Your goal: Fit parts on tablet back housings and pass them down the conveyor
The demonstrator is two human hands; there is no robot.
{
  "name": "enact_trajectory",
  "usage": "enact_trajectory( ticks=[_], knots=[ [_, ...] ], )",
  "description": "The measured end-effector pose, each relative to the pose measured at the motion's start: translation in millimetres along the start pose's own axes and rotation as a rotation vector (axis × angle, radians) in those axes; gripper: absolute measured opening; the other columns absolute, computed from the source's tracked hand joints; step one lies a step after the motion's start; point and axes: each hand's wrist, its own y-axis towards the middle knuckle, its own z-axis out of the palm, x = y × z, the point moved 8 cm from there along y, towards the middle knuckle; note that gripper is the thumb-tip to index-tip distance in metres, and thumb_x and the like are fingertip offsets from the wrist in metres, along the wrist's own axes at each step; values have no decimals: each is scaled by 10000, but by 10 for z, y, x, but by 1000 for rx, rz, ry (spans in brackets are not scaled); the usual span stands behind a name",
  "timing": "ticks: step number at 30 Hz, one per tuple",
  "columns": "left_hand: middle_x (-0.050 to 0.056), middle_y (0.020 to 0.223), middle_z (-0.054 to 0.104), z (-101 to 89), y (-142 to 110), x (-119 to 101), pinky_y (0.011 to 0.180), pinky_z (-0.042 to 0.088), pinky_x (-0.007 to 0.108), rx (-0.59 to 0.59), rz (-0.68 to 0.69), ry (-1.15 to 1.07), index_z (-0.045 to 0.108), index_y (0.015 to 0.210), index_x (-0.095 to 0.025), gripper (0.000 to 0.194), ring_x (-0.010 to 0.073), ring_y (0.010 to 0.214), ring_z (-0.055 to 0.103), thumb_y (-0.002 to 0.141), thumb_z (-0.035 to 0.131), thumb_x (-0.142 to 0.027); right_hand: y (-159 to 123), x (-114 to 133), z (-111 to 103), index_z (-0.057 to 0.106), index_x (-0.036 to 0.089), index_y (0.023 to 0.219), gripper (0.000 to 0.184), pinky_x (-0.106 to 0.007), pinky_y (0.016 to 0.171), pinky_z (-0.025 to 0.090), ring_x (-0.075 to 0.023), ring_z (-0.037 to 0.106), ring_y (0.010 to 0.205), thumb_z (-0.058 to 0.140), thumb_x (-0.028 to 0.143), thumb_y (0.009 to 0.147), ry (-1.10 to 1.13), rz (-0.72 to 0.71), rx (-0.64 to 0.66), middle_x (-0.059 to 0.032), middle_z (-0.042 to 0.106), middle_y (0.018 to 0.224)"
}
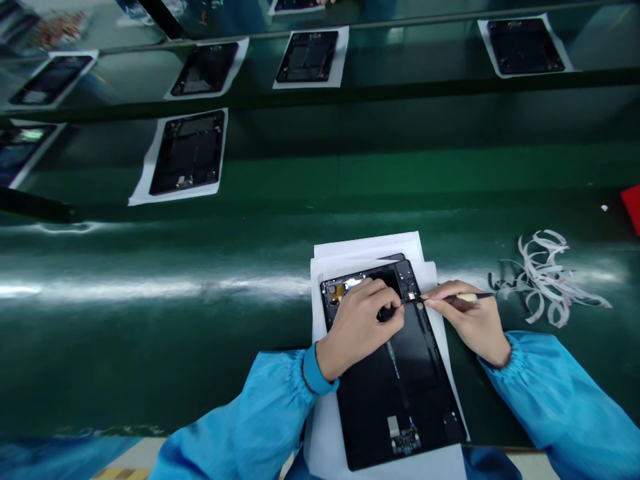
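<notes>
An opened black tablet chassis lies on white paper sheets on the green belt just in front of me. My left hand rests on its upper part, fingers curled and pinched together over a small dark piece near the top. My right hand grips a thin pen-like tool with a dark shaft, its tip touching the chassis by a small white part. Both arms wear blue sleeves.
A heap of peeled white strips lies to the right of the tablet. More open tablets on paper sit further up the belt, one at the left and others along the back row. A red object shows at the right edge.
</notes>
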Motion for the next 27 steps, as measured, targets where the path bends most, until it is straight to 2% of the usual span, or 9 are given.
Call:
enact_trajectory(
  ticks=[8,15,23,27],
  knots=[
    [-4,700,583,-10,-2,3,662,417,301,-14,-4,-3,564,695,-202,123,164,699,544,800,573,-139,-11,70,16,683,223,714,86,-336,715,593,-211,706,735,737,251,775,-29,-60,17,-33,732,761],
    [-6,691,565,-21,1,2,649,405,289,-21,-3,-14,567,691,-195,120,154,686,529,793,584,-134,-7,81,21,686,224,723,75,-306,708,588,-196,707,736,740,206,772,-18,-82,21,-24,736,765],
    [-4,694,573,-18,-1,2,657,407,284,-28,2,-11,564,697,-199,116,159,692,537,798,566,-142,-11,68,22,691,221,724,71,-287,713,586,-185,706,736,741,199,770,-19,-94,34,-17,737,769],
    [-8,688,570,-16,4,-6,654,401,281,-28,-1,-13,559,687,-193,123,152,683,533,794,576,-134,-16,54,-5,682,219,712,81,-316,706,597,-205,709,732,742,210,766,11,-72,10,-33,739,761]
  ],
)
